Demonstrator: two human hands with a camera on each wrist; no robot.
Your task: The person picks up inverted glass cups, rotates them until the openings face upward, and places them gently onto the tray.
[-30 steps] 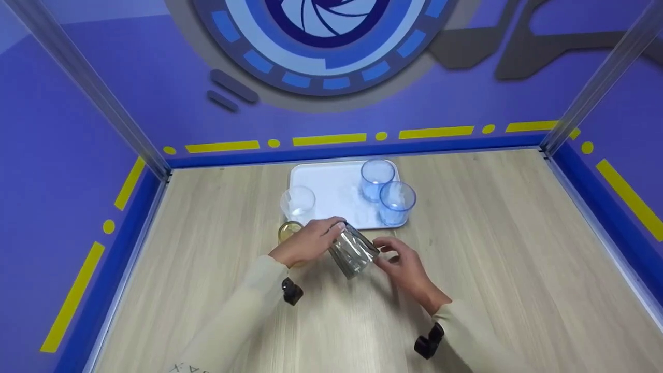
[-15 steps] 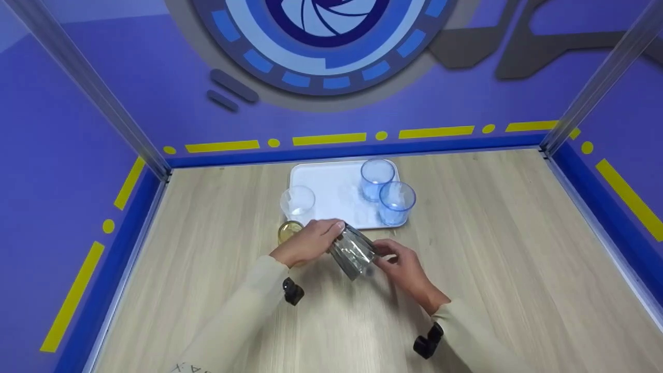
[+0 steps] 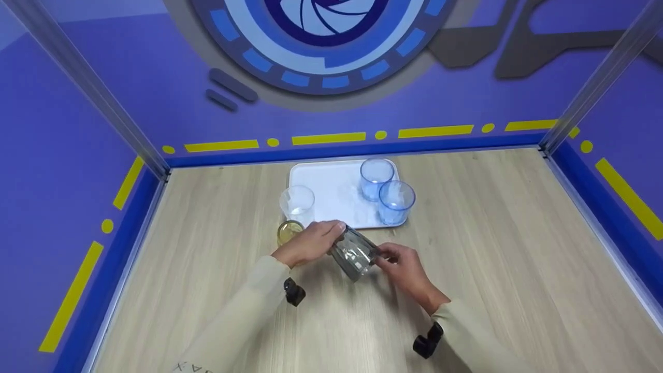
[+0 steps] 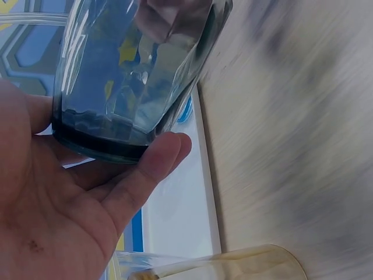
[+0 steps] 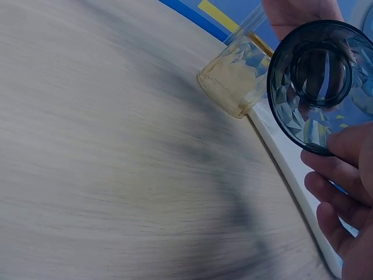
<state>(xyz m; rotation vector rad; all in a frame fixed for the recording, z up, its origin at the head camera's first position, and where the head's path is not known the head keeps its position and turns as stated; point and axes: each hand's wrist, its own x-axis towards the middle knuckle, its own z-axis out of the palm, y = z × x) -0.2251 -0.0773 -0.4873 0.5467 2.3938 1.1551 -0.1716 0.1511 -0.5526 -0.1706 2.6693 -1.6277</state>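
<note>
A smoky grey faceted drinking glass [image 3: 354, 255] is held tilted above the table, its mouth towards the right hand. My left hand [image 3: 313, 242] grips it round the base; in the left wrist view the thumb and fingers wrap the bottom of the grey glass [image 4: 111, 87]. At the other end, my right hand [image 3: 406, 269] pinches the rim. The right wrist view looks into the mouth of the grey glass [image 5: 285, 111], with the right fingertips [image 5: 344, 143] at its edge. An amber glass [image 3: 288, 231] stands beside the left hand, partly hidden by it.
Behind the hands lies a white tray [image 3: 331, 178]. Two blue glasses [image 3: 376, 178] [image 3: 397, 204] stand at its right side, and a clear glass [image 3: 298, 202] is at its left front corner. Purple panels [image 3: 362, 114] wall the wooden table [image 3: 492, 233] at the back and sides.
My right fingers have closed in from just beside the glass's rim to pinch it. The grey glass has dipped and turned slightly, while the left hand keeps its grip.
</note>
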